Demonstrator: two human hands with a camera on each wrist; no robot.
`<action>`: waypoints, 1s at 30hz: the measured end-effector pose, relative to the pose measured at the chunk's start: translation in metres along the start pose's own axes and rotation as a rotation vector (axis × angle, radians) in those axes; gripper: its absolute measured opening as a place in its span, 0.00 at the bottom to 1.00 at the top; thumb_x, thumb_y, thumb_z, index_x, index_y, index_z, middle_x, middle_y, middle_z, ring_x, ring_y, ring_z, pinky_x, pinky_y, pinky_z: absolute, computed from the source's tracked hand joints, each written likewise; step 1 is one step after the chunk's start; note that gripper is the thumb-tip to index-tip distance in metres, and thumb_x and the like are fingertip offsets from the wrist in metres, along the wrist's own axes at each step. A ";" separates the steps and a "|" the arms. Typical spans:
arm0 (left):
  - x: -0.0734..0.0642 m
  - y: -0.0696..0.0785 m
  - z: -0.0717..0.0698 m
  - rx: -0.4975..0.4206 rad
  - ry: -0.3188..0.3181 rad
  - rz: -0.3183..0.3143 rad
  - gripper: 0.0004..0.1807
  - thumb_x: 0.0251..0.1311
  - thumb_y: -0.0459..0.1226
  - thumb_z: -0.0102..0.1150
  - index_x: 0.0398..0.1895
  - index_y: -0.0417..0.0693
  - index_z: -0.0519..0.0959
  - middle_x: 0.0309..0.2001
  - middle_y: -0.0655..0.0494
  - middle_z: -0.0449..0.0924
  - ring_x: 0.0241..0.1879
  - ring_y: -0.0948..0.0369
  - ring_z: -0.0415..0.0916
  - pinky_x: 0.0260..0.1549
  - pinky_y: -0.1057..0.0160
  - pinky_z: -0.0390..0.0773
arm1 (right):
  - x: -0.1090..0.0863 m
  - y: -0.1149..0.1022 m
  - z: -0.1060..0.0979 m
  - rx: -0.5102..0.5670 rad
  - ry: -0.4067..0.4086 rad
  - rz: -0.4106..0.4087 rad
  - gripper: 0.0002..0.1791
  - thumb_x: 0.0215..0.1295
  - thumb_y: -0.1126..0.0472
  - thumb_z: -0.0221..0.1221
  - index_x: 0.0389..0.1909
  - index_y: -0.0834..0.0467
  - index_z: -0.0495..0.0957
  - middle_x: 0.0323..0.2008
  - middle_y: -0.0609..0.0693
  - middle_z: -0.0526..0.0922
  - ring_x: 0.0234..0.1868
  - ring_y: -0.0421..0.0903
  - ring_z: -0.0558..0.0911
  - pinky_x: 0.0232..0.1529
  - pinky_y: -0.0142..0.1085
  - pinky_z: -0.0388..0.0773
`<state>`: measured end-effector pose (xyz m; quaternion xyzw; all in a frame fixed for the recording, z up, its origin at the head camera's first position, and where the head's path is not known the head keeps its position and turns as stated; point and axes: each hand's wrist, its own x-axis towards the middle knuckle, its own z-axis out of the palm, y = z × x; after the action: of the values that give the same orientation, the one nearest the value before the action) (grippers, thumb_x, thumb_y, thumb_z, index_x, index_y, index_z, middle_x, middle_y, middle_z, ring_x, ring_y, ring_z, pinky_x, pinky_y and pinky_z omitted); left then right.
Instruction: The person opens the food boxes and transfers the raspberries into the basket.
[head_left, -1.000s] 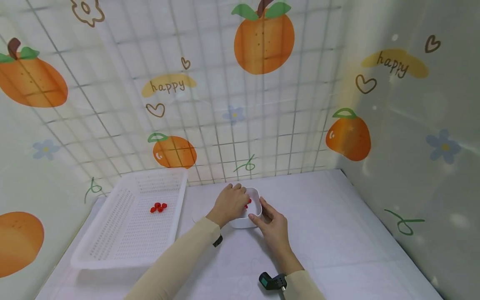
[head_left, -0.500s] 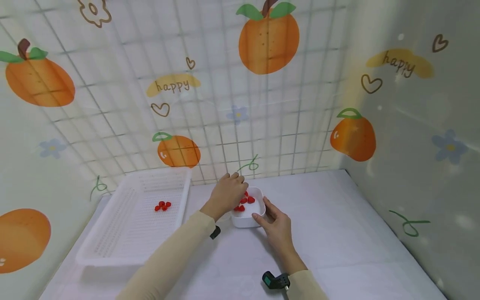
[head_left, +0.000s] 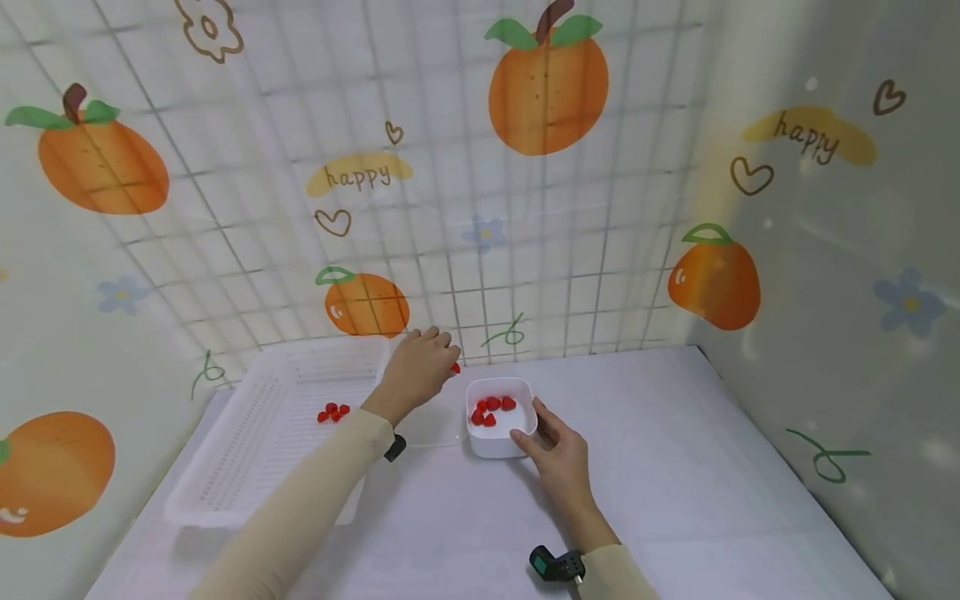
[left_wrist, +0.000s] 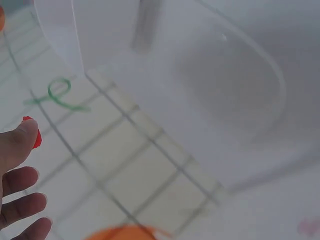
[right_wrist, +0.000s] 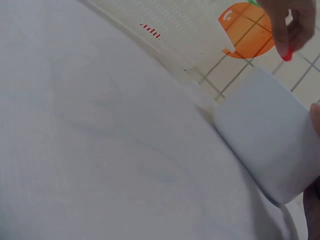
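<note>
My left hand (head_left: pixel 417 371) pinches a small red berry (head_left: pixel 455 367), raspberry-like, between thumb and fingertips. It is up over the table, between the basket and the box. In the left wrist view the berry (left_wrist: pixel 37 141) shows just past the thumb, other fingers spread loosely below. My right hand (head_left: pixel 561 468) grips the near right corner of a small white square box (head_left: pixel 497 448), thumb at the front rim and fingers along the side. Several red berries (head_left: pixel 489 404) lie inside the box. In the right wrist view, the box's outer wall (right_wrist: pixel 265 130) fills the right side.
To the left stands a large white perforated basket (head_left: pixel 251 475) with several red berries (head_left: pixel 332 412) on its floor. A clear lid (head_left: pixel 437 443) lies on the white tabletop (head_left: pixel 675 483) left of the box. A printed curtain (head_left: pixel 585 275) hangs behind.
My left hand has risen out of the box and moved left toward the basket, carrying a berry. The right hand keeps holding the box. The view has shifted slightly.
</note>
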<state>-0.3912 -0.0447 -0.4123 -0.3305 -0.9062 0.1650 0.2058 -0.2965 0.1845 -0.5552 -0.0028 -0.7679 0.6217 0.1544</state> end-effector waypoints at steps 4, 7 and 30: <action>-0.012 -0.022 0.003 -0.011 0.012 -0.029 0.08 0.63 0.43 0.75 0.41 0.52 0.88 0.39 0.56 0.82 0.41 0.55 0.78 0.37 0.60 0.78 | 0.000 0.002 0.000 0.014 -0.004 -0.008 0.41 0.62 0.57 0.76 0.75 0.57 0.72 0.73 0.52 0.73 0.72 0.54 0.75 0.66 0.38 0.71; -0.021 -0.038 0.002 -0.027 0.015 -0.060 0.09 0.62 0.43 0.75 0.40 0.50 0.87 0.39 0.55 0.83 0.41 0.54 0.79 0.37 0.58 0.80 | 0.000 0.002 0.001 0.010 -0.006 -0.007 0.41 0.62 0.57 0.76 0.75 0.57 0.71 0.74 0.52 0.72 0.72 0.54 0.74 0.66 0.38 0.71; -0.090 -0.121 0.017 -0.136 -0.041 -0.278 0.10 0.58 0.39 0.78 0.34 0.45 0.85 0.35 0.52 0.82 0.40 0.50 0.78 0.42 0.50 0.81 | -0.001 -0.002 0.002 -0.018 0.012 -0.017 0.40 0.63 0.56 0.75 0.75 0.57 0.71 0.74 0.52 0.72 0.73 0.54 0.74 0.64 0.37 0.72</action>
<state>-0.4013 -0.1952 -0.3979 -0.2118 -0.9563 0.0798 0.1851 -0.2961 0.1817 -0.5539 -0.0013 -0.7725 0.6134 0.1643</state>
